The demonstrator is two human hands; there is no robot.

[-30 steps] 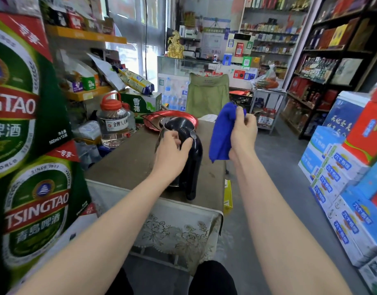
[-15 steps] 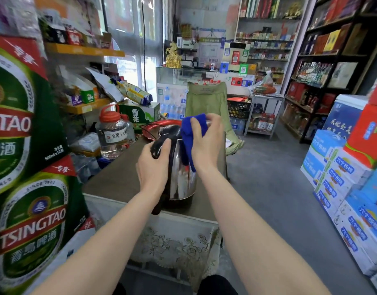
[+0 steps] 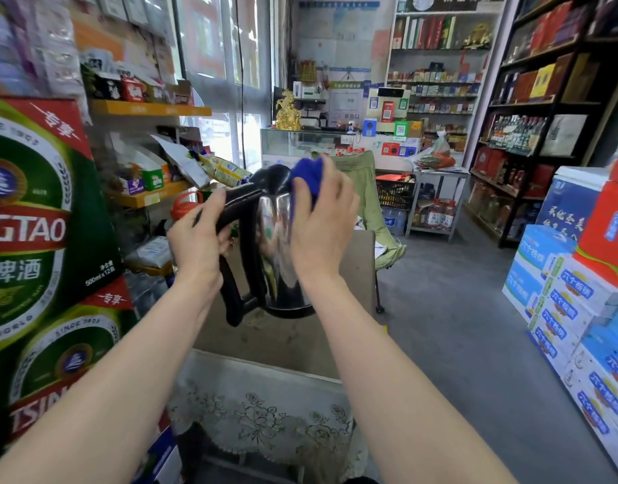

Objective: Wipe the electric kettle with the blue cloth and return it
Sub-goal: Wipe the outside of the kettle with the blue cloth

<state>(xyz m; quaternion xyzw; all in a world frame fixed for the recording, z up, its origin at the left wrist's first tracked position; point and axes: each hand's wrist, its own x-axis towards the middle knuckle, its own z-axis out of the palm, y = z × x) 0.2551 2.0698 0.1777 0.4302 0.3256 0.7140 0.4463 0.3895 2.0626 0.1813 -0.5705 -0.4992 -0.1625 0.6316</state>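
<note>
Now the electric kettle is held over the table, its black handle gripped by the curled left hand. The blue cloth is bunched in the right hand and pressed against the kettle's upper side near the lid. Compared with half a second ago, kettle and cloth are raised higher.

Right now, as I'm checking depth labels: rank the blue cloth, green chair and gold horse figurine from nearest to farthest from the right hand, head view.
1. blue cloth: gripped in the right hand.
2. green chair: behind the table.
3. gold horse figurine: far back, on the counter.
</note>
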